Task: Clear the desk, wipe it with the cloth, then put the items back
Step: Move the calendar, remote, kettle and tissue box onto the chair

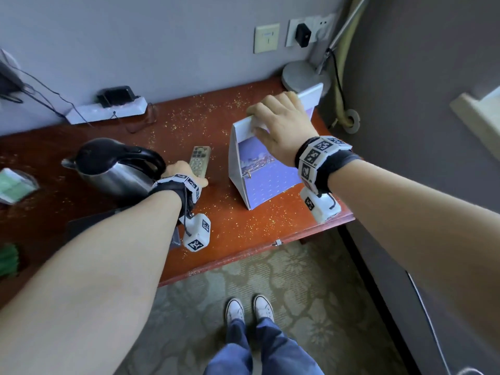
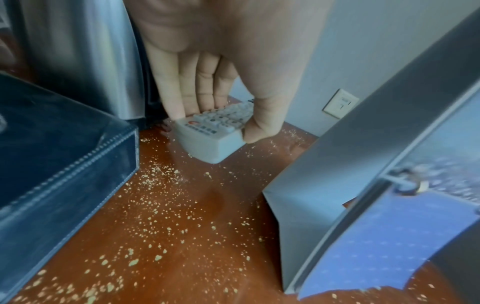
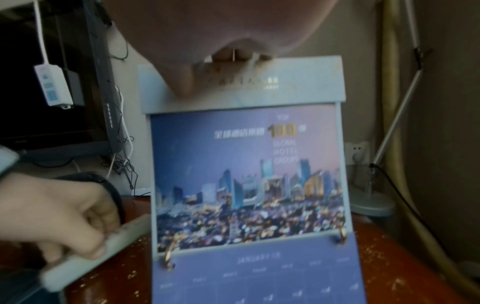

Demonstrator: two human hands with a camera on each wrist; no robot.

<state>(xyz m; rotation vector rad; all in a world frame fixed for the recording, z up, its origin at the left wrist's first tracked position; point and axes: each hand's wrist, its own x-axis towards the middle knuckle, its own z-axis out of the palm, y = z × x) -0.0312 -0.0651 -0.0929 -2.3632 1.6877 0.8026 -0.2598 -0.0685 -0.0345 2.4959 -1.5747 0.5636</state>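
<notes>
My left hand (image 1: 184, 174) pinches the near end of a grey remote control (image 1: 198, 162) lying on the red-brown desk (image 1: 243, 234), thumb on one side and fingers on the other; in the left wrist view the remote (image 2: 210, 133) sits between my fingers (image 2: 182, 98). My right hand (image 1: 281, 123) grips the top edge of a standing desk calendar (image 1: 259, 174), thumb on its front face. The calendar (image 3: 249, 185) shows a city skyline picture. Yellow crumbs (image 2: 155, 226) are scattered over the desk. No cloth is in view.
A steel kettle with a black handle (image 1: 113, 166) stands just left of my left hand. A dark leather box (image 2: 52, 154) sits at the front left. A power strip (image 1: 108, 110) and a lamp base (image 1: 300, 74) lie along the wall. A tissue holder (image 1: 13, 185) is far left.
</notes>
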